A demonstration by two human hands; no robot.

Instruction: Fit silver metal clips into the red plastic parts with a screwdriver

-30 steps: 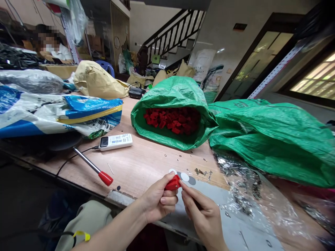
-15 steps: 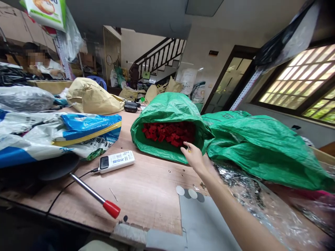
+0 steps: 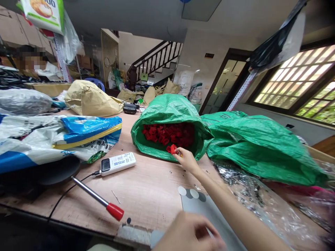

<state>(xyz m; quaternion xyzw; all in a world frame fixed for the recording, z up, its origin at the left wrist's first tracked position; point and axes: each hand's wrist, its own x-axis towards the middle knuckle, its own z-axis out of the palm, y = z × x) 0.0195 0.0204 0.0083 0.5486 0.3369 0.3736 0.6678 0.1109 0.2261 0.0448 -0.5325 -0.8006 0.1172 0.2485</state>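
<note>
Free tabletop (image 3: pixel 146 188) runs between open sack (image 3: pixel 167 108) and jutting lever (image 3: pixel 97 197).

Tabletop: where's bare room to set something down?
Best: tabletop between the white device, red-tipped rod, open green bag and grey sheet; tiny bits lie near the bag. Narrower: the strip between blue-and-white bag and open green bag. Crowded: the right side, with clear plastic, second green bag and right forearm; the left hand covers part of the grey sheet.

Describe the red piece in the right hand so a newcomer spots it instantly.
On the table, find the green sack whose mouth gapes open. Near its lower lip, the right hand holds the red piece. The heaped red pieces behind lie inside the sack; this one is held.
</note>
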